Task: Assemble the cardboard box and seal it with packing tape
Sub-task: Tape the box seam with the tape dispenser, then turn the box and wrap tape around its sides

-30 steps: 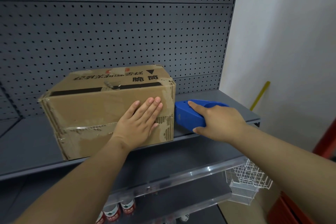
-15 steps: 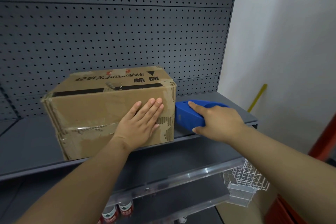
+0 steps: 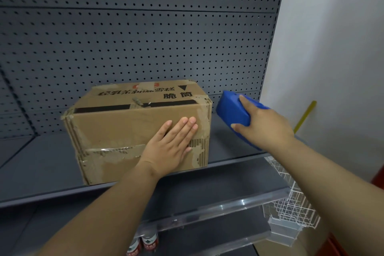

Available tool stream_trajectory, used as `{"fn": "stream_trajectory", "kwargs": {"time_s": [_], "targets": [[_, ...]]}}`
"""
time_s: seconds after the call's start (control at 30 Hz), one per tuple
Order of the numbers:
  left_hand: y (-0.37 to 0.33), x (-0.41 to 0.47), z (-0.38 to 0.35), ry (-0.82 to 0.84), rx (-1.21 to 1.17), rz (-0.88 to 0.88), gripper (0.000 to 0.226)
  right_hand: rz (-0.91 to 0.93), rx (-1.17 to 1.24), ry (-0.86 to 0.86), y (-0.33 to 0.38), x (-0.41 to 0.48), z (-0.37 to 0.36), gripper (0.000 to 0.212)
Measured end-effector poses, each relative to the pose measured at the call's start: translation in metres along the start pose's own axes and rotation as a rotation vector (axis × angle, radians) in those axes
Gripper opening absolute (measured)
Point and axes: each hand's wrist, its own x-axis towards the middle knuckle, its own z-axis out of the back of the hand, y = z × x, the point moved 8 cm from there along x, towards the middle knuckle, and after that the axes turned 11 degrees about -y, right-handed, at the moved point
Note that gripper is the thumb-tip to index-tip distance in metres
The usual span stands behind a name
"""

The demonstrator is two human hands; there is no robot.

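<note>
A closed brown corrugated cardboard box (image 3: 124,131) is seen standing on a dark grey metal shelf (image 3: 37,164), near its front edge, with a grey perforated pegboard panel (image 3: 145,37) behind it. Black printed characters and a black stripe are carried on its top face. A wrinkled strip of clear packing tape (image 3: 116,149) is stuck across the front face, and the paper skin is torn away at the right edge, so that the fluting is exposed.

The left hand (image 3: 172,145) is laid flat against the right part of the box's front face. Its grip is spread open, the fingers straight and pressed side by side on the cardboard.

A blue plastic tape dispenser (image 3: 230,110) is held by the right hand (image 3: 264,124), the grip clamped round its body from above, thumb underneath. The dispenser is tilted, its blunt end raised just beside the box's upper right corner, with a narrow gap between them. Whether its lower end touches the shelf cannot be told.

A white wire basket (image 3: 295,208) is hung at the right below the shelf, and red-labelled cans (image 3: 143,243) are partly seen on a lower level. A yellow stick (image 3: 305,116) is leaned against the white wall (image 3: 332,48).
</note>
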Motion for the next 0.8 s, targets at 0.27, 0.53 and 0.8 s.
{"fn": "stream_trajectory", "kwargs": {"time_s": [0.27,0.53,0.8], "targets": [[0.009,0.013,0.024,0.159,-0.156,0.022,0.057,-0.086,0.489,-0.200,0.030,0.011,0.088,0.077],[0.156,0.085,0.102,-0.059,-0.913,1.163,0.043,-0.052,1.116,-0.228,0.106,-0.010,0.124,0.076],[0.222,0.125,0.153,0.143,-1.494,1.361,0.046,0.052,1.286,-0.189,0.175,-0.057,0.146,0.079]]}}
